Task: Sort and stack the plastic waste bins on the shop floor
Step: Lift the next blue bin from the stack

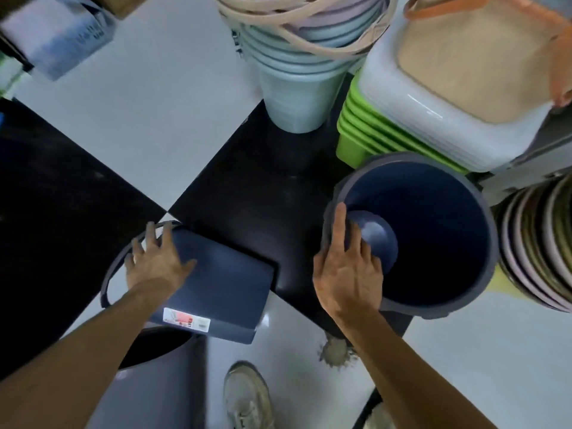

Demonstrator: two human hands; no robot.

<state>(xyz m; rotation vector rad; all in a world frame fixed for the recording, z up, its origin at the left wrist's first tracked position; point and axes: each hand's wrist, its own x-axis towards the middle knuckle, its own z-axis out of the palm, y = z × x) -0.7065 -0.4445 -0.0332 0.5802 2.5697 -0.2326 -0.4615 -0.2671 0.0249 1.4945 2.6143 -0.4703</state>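
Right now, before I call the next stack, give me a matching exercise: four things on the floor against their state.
Things:
1. upright navy round plastic bin
2. navy plastic bin with a label
3. pale blue plastic buckets
4. green plastic tubs

States:
A. lying on its side under the left hand
B. nested, beige handles on top
C. stacked beneath white tubs
D. rim held by the right hand

Pairs: 1-D, 2-A, 3-B, 4-C

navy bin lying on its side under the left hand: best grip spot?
Probably the grey rim of the tipped navy bin. Its mouth faces left, where the left hand already sits, so hook fingers over that lip from the left; the smooth tapered wall gives little purchase.
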